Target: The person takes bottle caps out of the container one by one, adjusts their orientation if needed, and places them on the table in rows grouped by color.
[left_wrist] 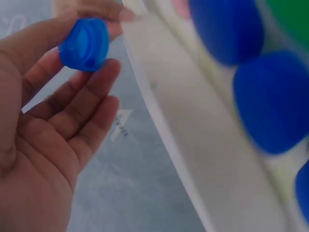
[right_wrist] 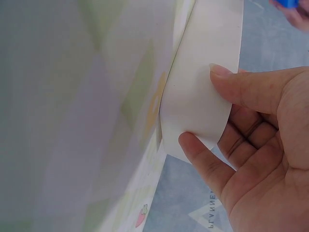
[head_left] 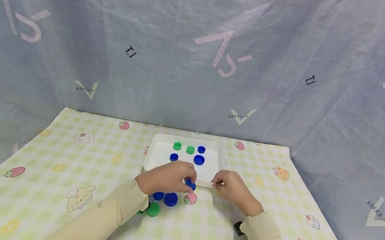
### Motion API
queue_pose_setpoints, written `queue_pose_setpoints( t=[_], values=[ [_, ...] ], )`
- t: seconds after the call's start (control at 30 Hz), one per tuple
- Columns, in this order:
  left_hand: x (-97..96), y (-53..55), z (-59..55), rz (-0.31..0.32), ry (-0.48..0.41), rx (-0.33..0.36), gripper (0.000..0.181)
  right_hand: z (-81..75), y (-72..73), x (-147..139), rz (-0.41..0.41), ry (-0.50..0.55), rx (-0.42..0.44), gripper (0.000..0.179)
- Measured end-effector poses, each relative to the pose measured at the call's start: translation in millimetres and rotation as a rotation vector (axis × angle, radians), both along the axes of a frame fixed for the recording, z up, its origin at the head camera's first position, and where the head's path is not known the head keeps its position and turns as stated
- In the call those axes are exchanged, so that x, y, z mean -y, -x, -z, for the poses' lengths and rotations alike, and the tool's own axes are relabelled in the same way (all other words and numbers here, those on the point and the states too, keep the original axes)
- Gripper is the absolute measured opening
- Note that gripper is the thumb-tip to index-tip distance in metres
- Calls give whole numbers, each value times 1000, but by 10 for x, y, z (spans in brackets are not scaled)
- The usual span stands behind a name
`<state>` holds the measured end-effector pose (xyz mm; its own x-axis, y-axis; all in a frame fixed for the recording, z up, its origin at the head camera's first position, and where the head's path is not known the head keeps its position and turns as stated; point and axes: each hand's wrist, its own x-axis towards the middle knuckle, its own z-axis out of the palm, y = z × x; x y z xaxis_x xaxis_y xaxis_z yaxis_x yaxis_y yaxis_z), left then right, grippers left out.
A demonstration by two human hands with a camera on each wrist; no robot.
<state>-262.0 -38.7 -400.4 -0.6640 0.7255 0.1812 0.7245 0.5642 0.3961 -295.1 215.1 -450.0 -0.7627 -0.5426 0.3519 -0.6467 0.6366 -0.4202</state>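
Note:
My left hand (head_left: 168,177) pinches a blue bottle cap (left_wrist: 84,44) between thumb and fingers, its hollow side showing in the left wrist view. In the head view this hand is over the near edge of a white tray (head_left: 207,174). With thumb and forefinger, my right hand (head_left: 236,190) holds the tray's near right corner; its other fingers are curled. Inside the tray lie two green caps (head_left: 190,150) and several blue caps (head_left: 199,160), spaced apart.
On the table in front of the tray, partly behind my left wrist, sit more blue caps (head_left: 170,199) and a green cap (head_left: 154,209). A checked cloth (head_left: 222,229) with printed pictures covers the table. A grey curtain (head_left: 169,72) hangs behind it.

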Motion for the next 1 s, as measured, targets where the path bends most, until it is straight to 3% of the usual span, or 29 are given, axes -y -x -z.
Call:
queue_pose_setpoints(
  t=[0.23,0.4,0.7,1.0],
  values=[
    [-57,-106,158,-4,72,-16,14,-8,0,23,9,-9,16,14],
    [-90,-113,233,-26,103,39,15,-20,1,24,22,-13,33,14],
    [-81,-95,297,-28,169,-28,22,-21,19,10,30,-19,42,15],
    [-96,-133,335,-63,210,-21,23,3,13,-11,9,-18,18,15]
  ],
)
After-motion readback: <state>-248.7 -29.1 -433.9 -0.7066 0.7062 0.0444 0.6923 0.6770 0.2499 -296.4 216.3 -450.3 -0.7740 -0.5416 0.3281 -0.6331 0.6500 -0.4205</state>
